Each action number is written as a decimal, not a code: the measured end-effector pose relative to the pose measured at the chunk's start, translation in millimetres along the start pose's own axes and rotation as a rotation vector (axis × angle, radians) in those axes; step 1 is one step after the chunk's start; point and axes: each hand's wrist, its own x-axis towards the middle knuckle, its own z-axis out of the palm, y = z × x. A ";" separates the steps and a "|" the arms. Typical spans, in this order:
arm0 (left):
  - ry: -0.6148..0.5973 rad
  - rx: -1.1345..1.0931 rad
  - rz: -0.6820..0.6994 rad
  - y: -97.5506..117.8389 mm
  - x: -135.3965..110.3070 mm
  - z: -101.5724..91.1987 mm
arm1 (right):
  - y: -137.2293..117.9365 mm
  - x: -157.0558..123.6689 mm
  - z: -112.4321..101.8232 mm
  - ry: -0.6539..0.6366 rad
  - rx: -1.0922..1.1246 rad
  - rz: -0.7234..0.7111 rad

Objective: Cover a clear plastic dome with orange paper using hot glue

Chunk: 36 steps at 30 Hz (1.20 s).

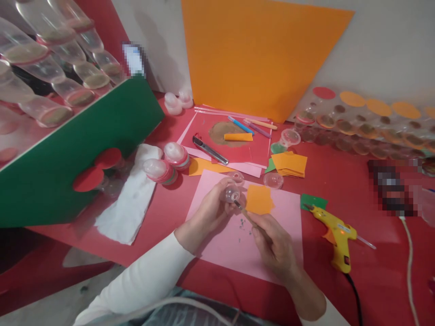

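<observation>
My left hand (217, 203) is closed around a small clear plastic dome (232, 194) with a hole in its end. In my right hand (275, 246) is a slim tool with a brownish handle (249, 218) and a dark metal tip; I cannot make out its exact kind. Its tip touches or nearly touches the rim of the hole. Beneath both hands lies a pink sheet (220, 246) with an orange paper piece (258, 199) and small dark green scraps (242, 224). Another clear dome (273, 180) rests at the sheet's far edge.
A yellow glue gun (335, 231) lies at right, its cord running to the front. Beyond the sheet are a box cutter (210, 150), a pile of sand (222, 136) and orange papers (290, 164). Left are stacked domes (159, 170), a white cloth (129, 203) and a green board (78, 154).
</observation>
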 end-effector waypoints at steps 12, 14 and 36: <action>0.047 0.023 0.025 0.6 -1.9 4.4 | -3.6 0.0 4.7 0.031 0.017 0.036; 0.043 0.039 0.023 0.1 -3.6 5.2 | -2.9 -1.2 6.0 0.043 0.017 0.039; 0.013 0.182 0.259 -6.8 -9.1 3.1 | -2.3 -7.5 9.7 0.068 0.129 0.210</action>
